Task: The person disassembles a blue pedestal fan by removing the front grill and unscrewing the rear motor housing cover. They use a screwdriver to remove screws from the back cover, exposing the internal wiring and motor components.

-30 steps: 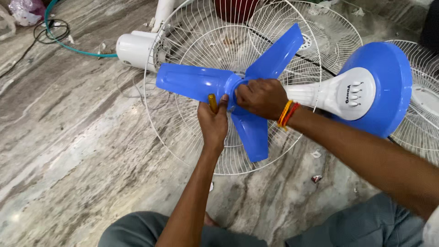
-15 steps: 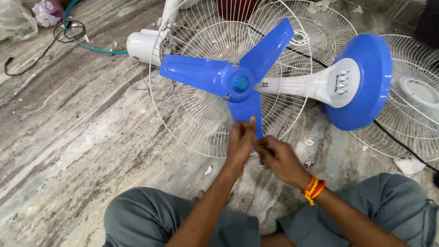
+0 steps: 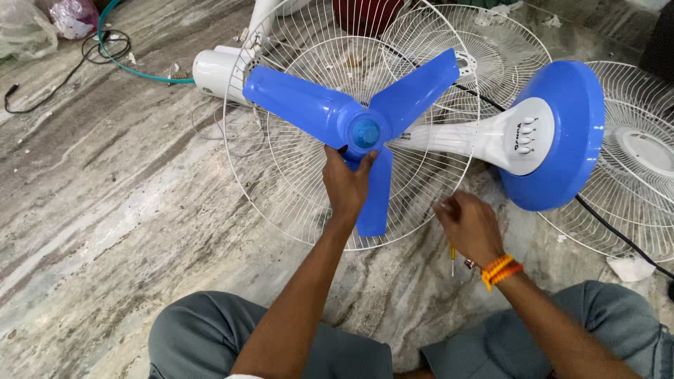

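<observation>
On the marble floor (image 3: 105, 231) lies a white wire guard (image 3: 281, 182) bearing the blue fan blade (image 3: 330, 112). The left hand (image 3: 345, 184) reaches forward, its grip closed on the hub (image 3: 366, 133); the right hand (image 3: 467, 226), curled, holds a small screwdriver (image 3: 453, 258).

Soft, even daylight fills the scene, bright enough to show the grain of the marble floor (image 3: 105, 210), with only faint, diffuse shadows under the fan blades (image 3: 365, 126) and the arms. A mild sheen lies on the blue fan base (image 3: 562, 140), without harsh glare. Focus is sharp at the centre; the wide lens bends and softens the edges slightly.
</observation>
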